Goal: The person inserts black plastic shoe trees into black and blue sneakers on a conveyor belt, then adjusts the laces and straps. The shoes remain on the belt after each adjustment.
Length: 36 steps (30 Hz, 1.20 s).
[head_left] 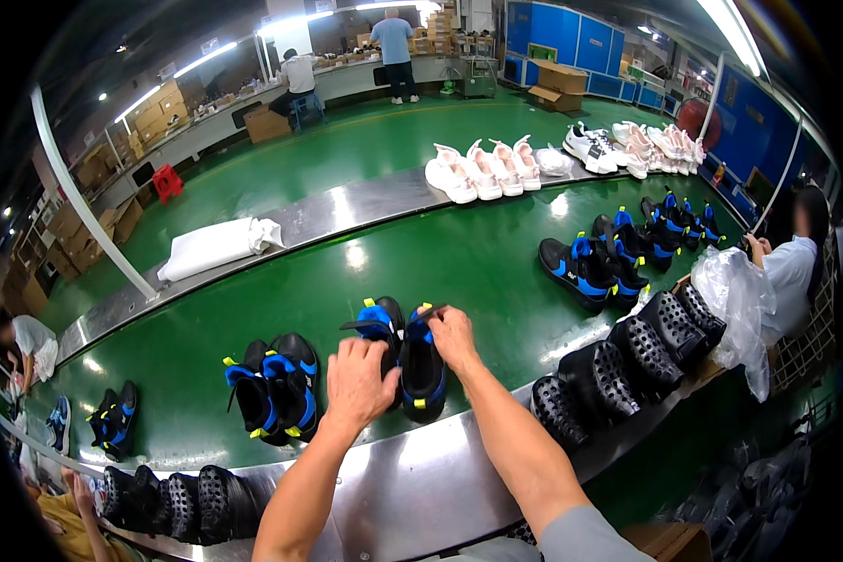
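A pair of black and blue shoes with yellow tabs stands in front of me on the green belt. My left hand [358, 379] is closed at the side of the left shoe [387, 312], partly covering it; its fingertips are partly hidden. A dark strap sticks out above that hand. My right hand [450, 335] pinches the strap at the top of the right shoe [423, 375], whose dark opening faces me. Just left of my left hand, a matching pair of shoes [273, 389] rests on the belt, touched by neither hand.
Black pieces with round holes line the near metal edge at right [612, 379] and left [199, 506]. More black and blue shoes [581, 270] stand far right. White shoes [482, 173] and a white sheet [217, 250] lie on the metal ledge. A co-worker [791, 276] sits at right.
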{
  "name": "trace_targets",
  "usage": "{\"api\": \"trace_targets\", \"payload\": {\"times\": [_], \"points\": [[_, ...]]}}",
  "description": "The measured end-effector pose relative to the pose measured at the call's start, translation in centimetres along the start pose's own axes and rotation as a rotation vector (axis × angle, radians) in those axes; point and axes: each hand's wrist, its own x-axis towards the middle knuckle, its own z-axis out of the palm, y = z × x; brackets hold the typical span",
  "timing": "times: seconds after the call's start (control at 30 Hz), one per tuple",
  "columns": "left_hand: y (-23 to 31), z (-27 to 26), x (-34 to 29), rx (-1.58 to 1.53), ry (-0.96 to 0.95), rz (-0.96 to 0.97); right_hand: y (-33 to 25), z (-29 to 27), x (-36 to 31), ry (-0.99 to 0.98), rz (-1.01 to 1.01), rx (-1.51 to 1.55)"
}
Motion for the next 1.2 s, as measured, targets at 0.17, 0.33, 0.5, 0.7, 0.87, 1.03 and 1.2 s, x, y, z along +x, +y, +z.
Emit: {"api": "trace_targets", "payload": {"times": [0.17,0.33,0.5,0.7,0.87,1.03,1.2], "points": [[-0.1,1.0,-3.1,-0.102,-0.185,0.045,-1.2,0.3,0.7,0.030,-0.114,-0.091],[1.3,-0.1,-6.6,-0.185,-0.026,0.011,-10.1,-6.3,-9.5,0.092,-0.384,-0.305],[3.0,-1.4,-8.1,-0.367,0.144,0.032,-13.0,-19.0,-21.3,0.271,-0.225,-0.673],[5.2,-1.0,-8.5,-0.507,0.128,0.089,-11.0,-21.6,-23.4,0.267,-0.058,-0.927],[6.5,-0.8,-9.0,-0.576,0.058,0.101,-9.6,-21.9,-23.5,0.242,-0.100,-0.927],[8.1,0.0,-9.3,-0.801,-0.082,-0.056,-11.4,-21.3,-24.1,0.301,-0.274,-0.810],[10.4,3.0,-7.6,-1.914,-0.572,-0.178,-13.8,-18.8,-24.7,0.182,-0.097,-0.206]]}}
